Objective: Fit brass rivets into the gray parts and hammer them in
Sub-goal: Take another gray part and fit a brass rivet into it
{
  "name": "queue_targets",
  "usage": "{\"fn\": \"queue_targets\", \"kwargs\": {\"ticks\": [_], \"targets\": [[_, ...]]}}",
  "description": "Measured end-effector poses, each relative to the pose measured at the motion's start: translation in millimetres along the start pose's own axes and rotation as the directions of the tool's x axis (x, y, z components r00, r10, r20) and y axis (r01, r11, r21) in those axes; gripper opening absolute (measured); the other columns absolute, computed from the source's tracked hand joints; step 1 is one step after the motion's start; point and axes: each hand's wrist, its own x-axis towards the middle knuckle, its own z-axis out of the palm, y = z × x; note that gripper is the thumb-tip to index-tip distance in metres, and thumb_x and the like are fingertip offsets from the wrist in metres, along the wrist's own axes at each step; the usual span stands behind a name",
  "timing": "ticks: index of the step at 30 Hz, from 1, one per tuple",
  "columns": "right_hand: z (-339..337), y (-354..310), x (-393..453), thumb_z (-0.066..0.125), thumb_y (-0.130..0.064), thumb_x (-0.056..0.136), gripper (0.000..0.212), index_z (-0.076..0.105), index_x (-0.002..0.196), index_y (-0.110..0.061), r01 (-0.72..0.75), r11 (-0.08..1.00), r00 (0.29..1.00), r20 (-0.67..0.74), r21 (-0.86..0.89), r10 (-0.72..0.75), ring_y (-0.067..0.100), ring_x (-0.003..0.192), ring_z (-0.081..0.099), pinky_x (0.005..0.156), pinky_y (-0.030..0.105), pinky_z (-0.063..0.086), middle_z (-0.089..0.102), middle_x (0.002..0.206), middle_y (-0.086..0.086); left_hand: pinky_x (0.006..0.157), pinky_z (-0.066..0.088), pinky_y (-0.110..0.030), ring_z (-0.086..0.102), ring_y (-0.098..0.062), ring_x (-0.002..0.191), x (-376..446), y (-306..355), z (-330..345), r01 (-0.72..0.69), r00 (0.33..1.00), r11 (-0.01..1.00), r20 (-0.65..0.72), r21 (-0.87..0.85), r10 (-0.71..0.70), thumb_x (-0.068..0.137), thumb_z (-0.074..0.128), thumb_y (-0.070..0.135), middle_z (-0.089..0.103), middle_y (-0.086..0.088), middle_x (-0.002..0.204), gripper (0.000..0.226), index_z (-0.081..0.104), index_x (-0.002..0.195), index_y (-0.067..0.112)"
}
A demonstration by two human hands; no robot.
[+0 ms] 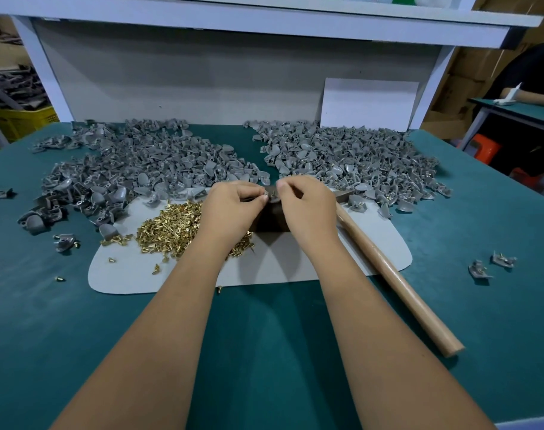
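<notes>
On the green table (pixel 47 305) I see a left heap of gray parts (pixel 134 169), then brass rivets (pixel 171 225) piled on a pale mat (pixel 295 262). My left hand (pixel 233 209) and right hand (pixel 305 206) meet over a dark block (pixel 270 221), fingers pinching one gray part (pixel 272 195), seemingly with a rivet. Right of them lie a wooden hammer handle (pixel 398 283) and another heap (pixel 351 156).

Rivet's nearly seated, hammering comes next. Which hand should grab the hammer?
Right, probably. The hammer lies on the right, its handle running just beside the right hand. The left hand sits over the rivets, across the block, and can steady the part.
</notes>
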Motion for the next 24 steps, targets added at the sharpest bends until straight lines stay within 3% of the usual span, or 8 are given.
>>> {"fn": "queue_targets", "kwargs": {"ticks": [2,5,9,12,14,17,21,24], "targets": [[-6,0,1,0.049,-0.023,0.095,0.022,0.068,0.085,-0.018,-0.056,0.998,0.995,-0.082,0.013,0.057,0.013,0.081,0.056,0.066,0.027,0.04,0.065,0.086,-0.003,0.09,0.045,-0.021,0.063,-0.009,0.094,0,0,1,0.02,1.0,1.0,-0.017,-0.008,-0.02,0.089,0.072,0.017,0.072,0.006,0.1,0.015,0.079,0.102,0.013],[-22,6,8,0.044,-0.025,0.095,0.024,0.062,0.08,-0.019,-0.136,0.956,0.981,-0.17,-0.26,0.093,0.022,0.079,0.056,0.057,0.027,0.034,0.062,0.085,0.003,0.082,0.041,-0.014,0.06,-0.004,0.092,1,-2,2,0.035,0.999,0.999,-0.025,-0.014,-0.035,0.089,0.072,0.02,0.069,0.011,0.096,0.015,0.079,0.101,0.016],[-45,18,12,0.048,-0.021,0.09,0.024,0.064,0.104,-0.009,-0.243,0.719,0.97,-0.159,-0.652,0.184,0.036,0.108,0.05,0.073,0.035,0.038,0.055,0.115,0.016,0.078,0.037,-0.007,0.058,0.001,0.09,0,-1,3,0.03,0.999,1.0,-0.034,0.003,-0.03,0.089,0.071,0.021,0.07,0.011,0.098,0.014,0.079,0.101,0.017],[-55,27,9,0.049,-0.037,0.095,0.031,0.061,0.107,-0.011,-0.316,0.639,0.927,-0.082,-0.702,0.367,0.036,0.11,0.05,0.073,0.035,0.037,0.056,0.117,0.017,0.088,0.045,-0.019,0.062,-0.009,0.097,0,0,4,0.014,0.999,0.999,-0.043,0.041,-0.012,0.088,0.072,0.021,0.07,0.01,0.096,0.013,0.08,0.098,0.018],[-58,30,4,0.045,-0.043,0.097,0.036,0.06,0.108,-0.012,-0.309,0.617,0.915,-0.05,-0.723,0.401,0.035,0.109,0.052,0.071,0.033,0.035,0.06,0.114,0.016,0.095,0.048,-0.028,0.062,-0.012,0.1,0,0,5,0.006,0.999,0.996,-0.053,0.088,-0.002,0.088,0.072,0.022,0.068,0.012,0.095,0.013,0.08,0.098,0.019],[-61,26,-3,0.046,-0.034,0.096,0.028,0.058,0.109,-0.012,-0.315,0.609,0.909,-0.047,-0.728,0.413,0.035,0.107,0.052,0.07,0.032,0.037,0.06,0.112,0.015,0.1,0.047,-0.038,0.06,-0.018,0.108,-1,2,5,0.007,0.998,0.994,-0.056,0.112,-0.001,0.088,0.071,0.024,0.07,0.009,0.101,0.015,0.079,0.101,0.02],[-61,13,-8,0.042,-0.017,0.094,0.034,0.048,0.127,-0.017,-0.228,0.569,0.88,0.083,-0.79,0.468,0.034,0.115,0.05,0.076,0.036,0.042,0.049,0.126,0.014,0.101,0.045,-0.043,0.058,-0.024,0.112,-4,4,5,0.015,0.999,0.991,-0.043,0.135,-0.009,0.091,0.068,0.026,0.072,0.005,0.108,0.015,0.079,0.101,0.022],[-65,5,-13,0.043,-0.008,0.091,0.019,0.045,0.108,-0.016,-0.198,0.62,0.899,0.111,-0.759,0.424,0.035,0.107,0.056,0.069,0.035,0.04,0.048,0.123,0.016,0.096,0.047,-0.041,0.058,-0.022,0.112,-7,8,6,0.037,0.999,0.988,-0.04,0.153,-0.031,0.093,0.065,0.028,0.072,0.009,0.109,0.015,0.078,0.099,0.025]]}}
